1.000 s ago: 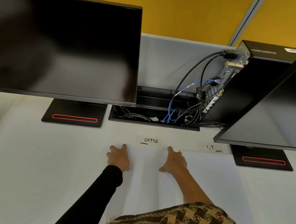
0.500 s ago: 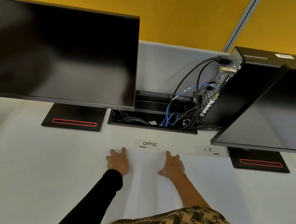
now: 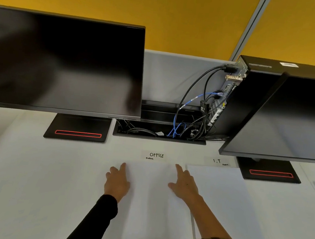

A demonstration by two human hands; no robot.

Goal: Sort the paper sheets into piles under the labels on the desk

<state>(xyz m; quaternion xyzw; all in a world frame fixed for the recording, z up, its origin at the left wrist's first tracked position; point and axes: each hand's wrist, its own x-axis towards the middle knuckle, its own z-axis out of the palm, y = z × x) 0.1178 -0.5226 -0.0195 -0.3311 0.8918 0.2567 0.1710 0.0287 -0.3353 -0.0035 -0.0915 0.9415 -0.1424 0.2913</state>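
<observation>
Under the OFFICE label, both hands lie flat on the OFFICE pile. The left hand is at the upper left corner and the right hand at the upper right. Fingers are straight and spread, gripping nothing. Versus 1 s ago: barely any shift, same corners held (squaring the edges, I judge). I count this sheet as placed. The I.T pile lies just beside it on the surface. Next sheet can be fetched.
</observation>
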